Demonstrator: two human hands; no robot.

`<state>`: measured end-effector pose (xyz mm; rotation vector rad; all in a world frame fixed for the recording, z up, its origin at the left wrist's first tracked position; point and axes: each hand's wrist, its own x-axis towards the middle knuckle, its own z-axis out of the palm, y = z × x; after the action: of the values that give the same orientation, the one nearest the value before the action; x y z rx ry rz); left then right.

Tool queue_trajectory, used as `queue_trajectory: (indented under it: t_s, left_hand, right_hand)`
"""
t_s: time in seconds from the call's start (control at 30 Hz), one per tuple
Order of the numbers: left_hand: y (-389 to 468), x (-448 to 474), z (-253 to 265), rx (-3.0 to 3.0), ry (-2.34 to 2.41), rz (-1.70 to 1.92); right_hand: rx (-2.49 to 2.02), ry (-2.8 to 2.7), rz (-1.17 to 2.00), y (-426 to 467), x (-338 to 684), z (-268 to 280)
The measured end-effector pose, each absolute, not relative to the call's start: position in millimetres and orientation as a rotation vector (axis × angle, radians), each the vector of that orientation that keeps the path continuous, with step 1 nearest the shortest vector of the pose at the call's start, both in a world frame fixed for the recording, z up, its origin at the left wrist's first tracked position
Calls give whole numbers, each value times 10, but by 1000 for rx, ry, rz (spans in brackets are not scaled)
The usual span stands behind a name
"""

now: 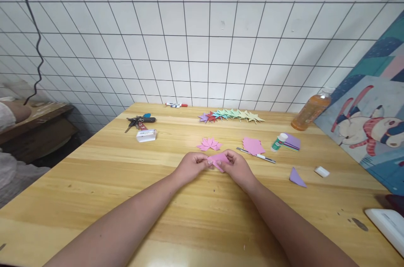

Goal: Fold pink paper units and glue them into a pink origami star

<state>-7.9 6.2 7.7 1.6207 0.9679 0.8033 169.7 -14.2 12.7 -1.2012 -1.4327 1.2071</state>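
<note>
A piece of pink paper (219, 158) is held between both hands above the wooden table (151, 216). My left hand (193, 166) pinches its left corner, thumb on top. On the right side, my right hand (235, 167) grips the same paper with thumb and fingers. Just beyond the hands lies a folded pink paper piece (209, 144) with several pointed tips. Right of that rests a small stack of pink paper squares (253, 146), with a slim pen-like tool (257, 155) along its near edge.
A row of folded multicoloured paper pieces (236, 114) lies near the tiled wall, with a marker (176, 105) to the left. Keys (140, 121) and a clear block (146, 135) sit at left. At right are a glue stick (279, 142), purple paper (293, 141), purple triangle (297, 177), eraser (322, 171) and bottle (311, 110).
</note>
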Motion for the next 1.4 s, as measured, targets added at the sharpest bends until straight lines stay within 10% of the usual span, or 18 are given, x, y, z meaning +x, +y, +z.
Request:
queue_trajectory:
  t_s: [1.4]
  left_hand:
    - [78,-134,141,1646,941,707]
  right_hand:
    - [-1113,-1244,1569,-173,1751,165]
